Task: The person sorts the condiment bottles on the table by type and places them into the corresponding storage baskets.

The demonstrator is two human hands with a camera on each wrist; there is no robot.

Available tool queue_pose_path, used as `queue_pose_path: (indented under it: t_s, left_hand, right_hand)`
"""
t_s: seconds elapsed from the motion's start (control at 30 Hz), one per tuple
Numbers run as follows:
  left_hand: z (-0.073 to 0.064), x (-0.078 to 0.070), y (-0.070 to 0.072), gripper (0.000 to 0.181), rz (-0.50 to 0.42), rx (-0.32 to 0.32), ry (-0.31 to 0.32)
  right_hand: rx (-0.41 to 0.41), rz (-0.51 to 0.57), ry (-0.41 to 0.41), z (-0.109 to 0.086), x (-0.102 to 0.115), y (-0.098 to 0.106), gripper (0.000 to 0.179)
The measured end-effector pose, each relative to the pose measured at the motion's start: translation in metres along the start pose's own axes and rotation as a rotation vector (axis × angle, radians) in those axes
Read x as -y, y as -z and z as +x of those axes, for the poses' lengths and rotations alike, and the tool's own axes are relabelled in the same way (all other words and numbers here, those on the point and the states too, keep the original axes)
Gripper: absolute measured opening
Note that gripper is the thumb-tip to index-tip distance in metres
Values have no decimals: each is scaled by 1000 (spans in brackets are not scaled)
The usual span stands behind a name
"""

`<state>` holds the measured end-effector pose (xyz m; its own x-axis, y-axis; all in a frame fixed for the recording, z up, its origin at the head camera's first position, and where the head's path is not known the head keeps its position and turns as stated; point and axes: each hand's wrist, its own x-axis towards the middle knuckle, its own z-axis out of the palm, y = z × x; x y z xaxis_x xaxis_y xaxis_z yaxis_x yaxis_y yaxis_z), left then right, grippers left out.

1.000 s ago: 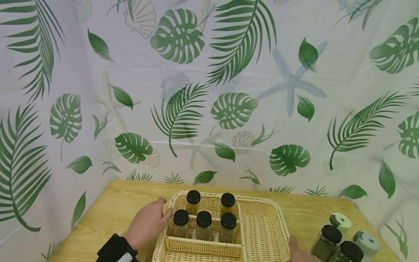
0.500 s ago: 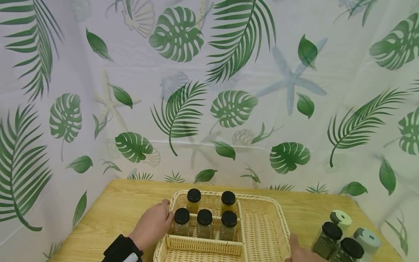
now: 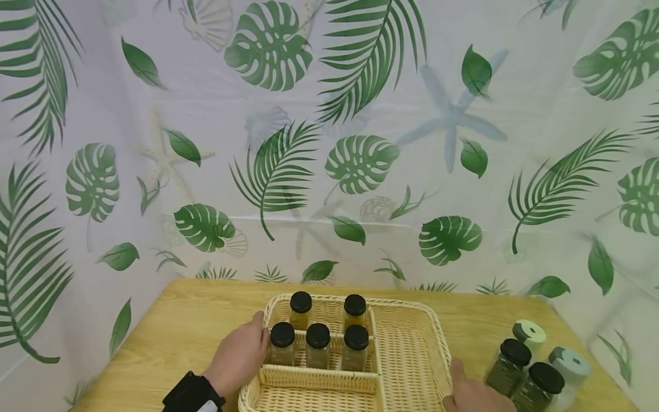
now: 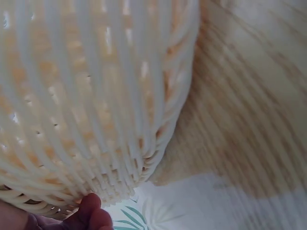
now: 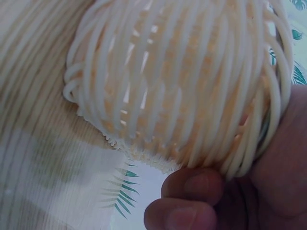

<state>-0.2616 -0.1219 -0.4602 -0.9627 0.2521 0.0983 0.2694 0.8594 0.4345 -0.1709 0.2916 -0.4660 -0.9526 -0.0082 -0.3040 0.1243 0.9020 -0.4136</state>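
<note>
A woven cream basket (image 3: pixel 412 349) with dividers stands on the wooden table. Several black-lidded glass jars sit in its left compartments: two at the back, including a jar with yellowish contents (image 3: pixel 301 317), and a row of three in front, including a middle jar (image 3: pixel 318 352). My left hand (image 3: pixel 239 352) grips the basket's left rim. Its fingertips (image 4: pixel 88 211) press near the rim in the left wrist view. At the right side, my right hand (image 3: pixel 476 395) holds the basket's edge, fingers (image 5: pixel 192 187) curled against the outer wall. Parts of both hands lie behind the weave or out of frame.
To the right of the basket stand two dark-filled jars with black lids (image 3: pixel 515 352), a pale green-topped container (image 3: pixel 530 331) and a grey-blue-topped container (image 3: pixel 570 363). A leaf-patterned cloth (image 3: pixel 360 166) hangs behind the table (image 3: pixel 206 303). Bare wood shows left of the basket.
The head view has shifted slightly, so everything sits a little higher and further left. The left hand has drawn closer onto the basket rim; the jars keep their places in it.
</note>
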Motion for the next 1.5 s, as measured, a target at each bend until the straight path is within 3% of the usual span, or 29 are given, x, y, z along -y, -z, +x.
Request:
queue_pose_path:
  t_s: [0.33, 0.57, 0.97, 1.17, 1.33, 1.43, 1.5]
  left_hand:
    - [-5, 4, 2, 46, 43, -22, 10]
    - [-6, 1, -1, 46, 85, -45, -2]
    - [-4, -2, -6, 46, 79, -30, 5]
    - [-3, -3, -7, 46, 86, -40, -3]
    - [-3, -3, -8, 46, 80, -44, 0]
    - [-3, -3, -7, 46, 74, -41, 2]
    - [-4, -3, -7, 46, 73, -37, 1]
  right_hand:
    - [-18, -88, -37, 0, 14, 3, 57]
    - [-8, -98, -30, -2, 10, 3, 51]
    - [-11, -109, -39, -3, 0, 2, 48]
    - [18, -163, -64, -4, 4, 12, 68]
    - [-24, -219, -69, -9, 5, 23, 82]
    - [-99, -232, -50, -11, 7, 30, 72]
    - [-192, -229, -29, -15, 9, 33, 58]
